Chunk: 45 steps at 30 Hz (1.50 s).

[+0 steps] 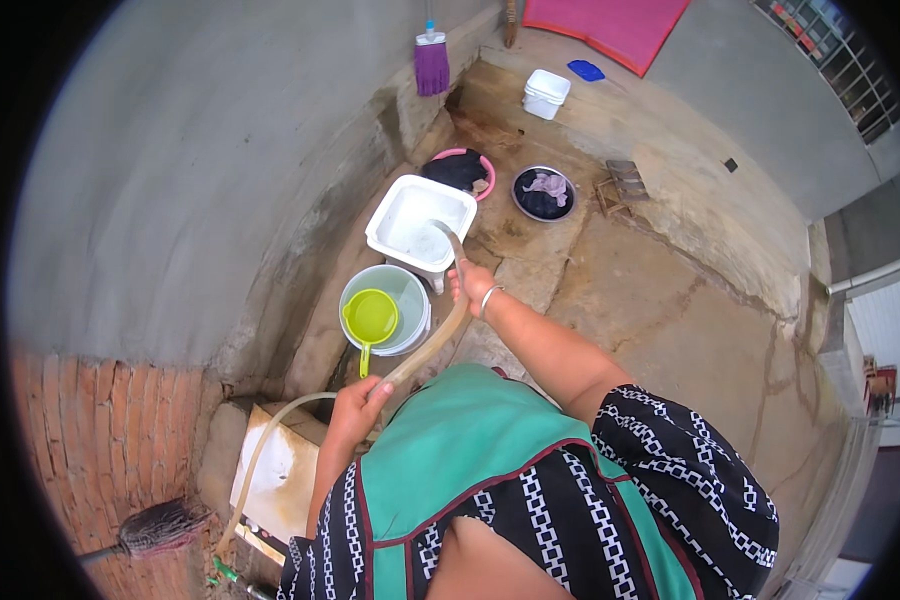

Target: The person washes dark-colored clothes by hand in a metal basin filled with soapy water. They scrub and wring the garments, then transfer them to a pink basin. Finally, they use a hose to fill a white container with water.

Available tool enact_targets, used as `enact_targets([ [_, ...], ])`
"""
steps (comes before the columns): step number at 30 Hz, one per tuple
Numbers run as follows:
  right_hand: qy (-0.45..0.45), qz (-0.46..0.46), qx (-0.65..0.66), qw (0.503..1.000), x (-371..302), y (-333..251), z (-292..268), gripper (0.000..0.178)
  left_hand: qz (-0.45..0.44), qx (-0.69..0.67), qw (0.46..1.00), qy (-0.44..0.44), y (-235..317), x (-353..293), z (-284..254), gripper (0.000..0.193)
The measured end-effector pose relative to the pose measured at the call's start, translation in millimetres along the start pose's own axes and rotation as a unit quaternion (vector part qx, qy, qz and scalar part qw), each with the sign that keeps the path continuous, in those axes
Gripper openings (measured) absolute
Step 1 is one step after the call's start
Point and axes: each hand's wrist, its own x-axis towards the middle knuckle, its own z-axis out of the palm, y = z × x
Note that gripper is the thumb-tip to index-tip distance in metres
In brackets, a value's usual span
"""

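A pale, flexible hose (428, 348) runs across in front of me, and both of my hands are closed around it. Near its outlet, my right hand (473, 285), with a bracelet at the wrist, grips it over the white square basin (372, 232). Some water seems to lie in that basin. Farther back along the hose, my left hand (358, 408) holds it close to my green apron (460, 415). Between my hands and the wall stands a pale bucket (422, 328) of water, with a lime-green dipper (370, 316) resting in it, handle over the rim.
Beyond the basin sit a pink tub (488, 168) of dark cloth and a metal bowl (574, 205) with dark and lilac cloth. A small chair (626, 182), a white bucket (546, 92) and a purple broom (431, 66) stand farther off. At lower left are a mop (165, 528) and a stained box (276, 470).
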Motion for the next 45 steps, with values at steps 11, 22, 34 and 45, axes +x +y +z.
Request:
enact_targets([
  [11, -0.007, -0.006, 0.003, 1.000, -3, -2, -3, 0.037, 0.003, -0.029, 1.000, -0.004, -1, 5, 3, 0.024],
  [22, -0.013, -0.005, 0.007, 1.000, 8, -1, -2, 0.036, 0.010, -0.030, 0.999, 0.001, 2, 5, 2, 0.023],
  [34, -0.008, -0.011, -0.010, 1.000, 0, -5, 1, 0.036, 0.016, -0.007, 1.000, 0.001, 2, 5, 0, 0.023],
  [45, -0.015, -0.003, -0.006, 1.000, 0, -2, -1, 0.036, 0.032, 0.011, 0.999, 0.000, -1, 4, 0, 0.026],
])
